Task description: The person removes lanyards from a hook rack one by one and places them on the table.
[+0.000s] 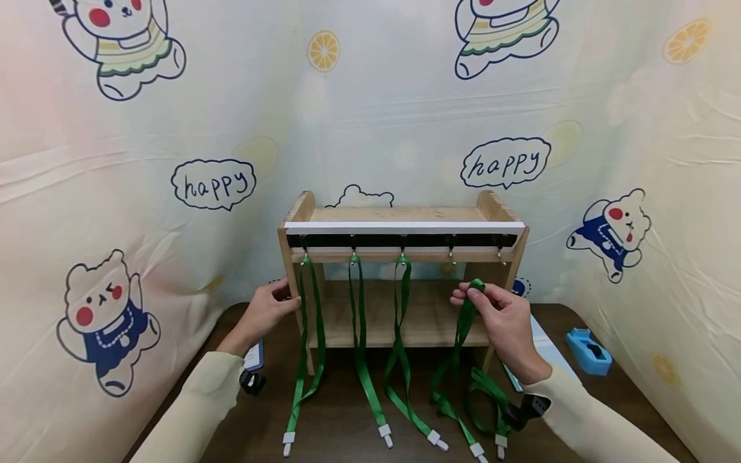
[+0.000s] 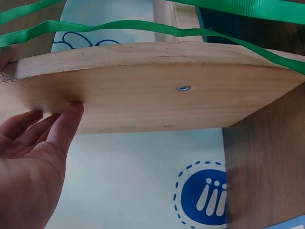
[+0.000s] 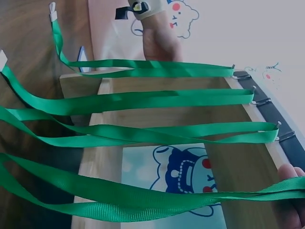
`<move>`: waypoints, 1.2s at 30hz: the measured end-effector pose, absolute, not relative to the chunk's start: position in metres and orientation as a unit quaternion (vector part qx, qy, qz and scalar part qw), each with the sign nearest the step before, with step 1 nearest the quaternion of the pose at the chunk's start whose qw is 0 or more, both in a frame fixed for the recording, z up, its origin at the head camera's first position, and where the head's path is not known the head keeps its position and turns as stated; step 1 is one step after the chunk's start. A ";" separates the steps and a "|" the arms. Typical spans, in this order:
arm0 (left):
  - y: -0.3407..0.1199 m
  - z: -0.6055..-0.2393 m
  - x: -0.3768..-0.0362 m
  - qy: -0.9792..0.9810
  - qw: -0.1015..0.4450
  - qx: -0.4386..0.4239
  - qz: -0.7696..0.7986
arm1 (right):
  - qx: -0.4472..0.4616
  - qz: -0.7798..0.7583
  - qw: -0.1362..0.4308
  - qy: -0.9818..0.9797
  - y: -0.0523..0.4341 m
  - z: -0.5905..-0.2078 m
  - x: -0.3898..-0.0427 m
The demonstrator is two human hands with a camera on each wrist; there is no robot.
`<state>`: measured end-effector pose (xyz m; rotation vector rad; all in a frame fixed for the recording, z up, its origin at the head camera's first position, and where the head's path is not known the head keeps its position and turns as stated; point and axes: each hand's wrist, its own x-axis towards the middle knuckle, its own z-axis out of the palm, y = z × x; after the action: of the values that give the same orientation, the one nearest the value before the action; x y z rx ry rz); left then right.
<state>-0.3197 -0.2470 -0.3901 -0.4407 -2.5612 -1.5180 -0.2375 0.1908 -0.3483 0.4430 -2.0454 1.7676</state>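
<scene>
My right hand [image 1: 509, 321] pinches the looped top of a green lanyard [image 1: 461, 321] between thumb and fingers, just below the hooks at the right of a small wooden rack [image 1: 405, 215]. This lanyard's lower end, with a white clip [image 1: 478, 452], trails on the table. My left hand [image 1: 267, 315] holds the rack's left side panel [image 2: 133, 95], fingertips against its outer face and thumb at the front edge. From the left hooks hang three more green lanyards [image 1: 360, 334], clips downward. The two right hooks [image 1: 501, 255] carry nothing.
Another green lanyard [image 1: 483, 386] lies bunched on the dark table [image 1: 359, 411] by my right wrist. A blue tape dispenser [image 1: 589, 352] stands at the right, near a light blue sheet [image 1: 550, 347]. A printed cloth [image 1: 393, 128] hangs behind the rack.
</scene>
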 end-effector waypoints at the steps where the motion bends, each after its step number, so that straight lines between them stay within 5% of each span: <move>1: -0.247 -0.390 -0.320 -0.849 0.066 -0.146 -0.503 | 0.157 0.632 0.198 -0.732 0.191 -0.349 -0.236; 14: -0.249 -0.391 -0.321 -0.849 0.068 -0.148 -0.502 | 0.140 0.618 0.193 -0.749 0.199 -0.367 -0.228; 36: -0.247 -0.389 -0.317 -0.852 0.071 -0.145 -0.498 | 0.056 0.652 0.082 -0.751 0.202 -0.408 -0.233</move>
<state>-0.3167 -0.2471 -0.3887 -0.4356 -2.5634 -1.4968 -0.2334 0.2016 -0.4080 0.1661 -2.2455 1.9496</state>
